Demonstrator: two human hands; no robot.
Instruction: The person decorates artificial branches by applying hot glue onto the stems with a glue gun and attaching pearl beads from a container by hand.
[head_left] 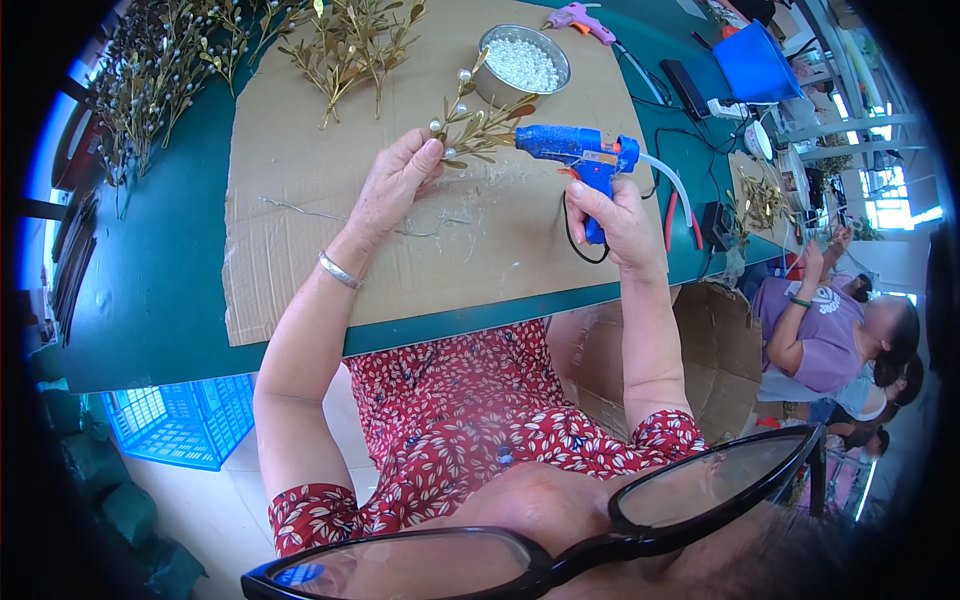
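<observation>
My left hand (405, 172) pinches a gold artificial leaf sprig (482, 133) with white pearl beads among its leaves. A blue hot glue gun (562, 146) is gripped in my right hand (618, 220), fingers wrapped round its handle. Its nozzle points left and meets the sprig's leaves; whether it touches them I cannot tell. A white glue stick (668, 178) sticks out of the gun's back. Just beyond the sprig stands a round metal bowl (489, 88) full of white pearl beads (524, 64). Under my hands lies a cardboard sheet (300, 260) with glue strings and a thin wire (310, 212).
Leafy gold sprigs (352, 50) lie at the far edge, with a thick bunch (150, 90) far left. A pink glue gun (580, 20), a blue bin (755, 62) and cords are at the far right. A blue crate (180, 425) stands below the table (140, 300). Other people (825, 330) sit right.
</observation>
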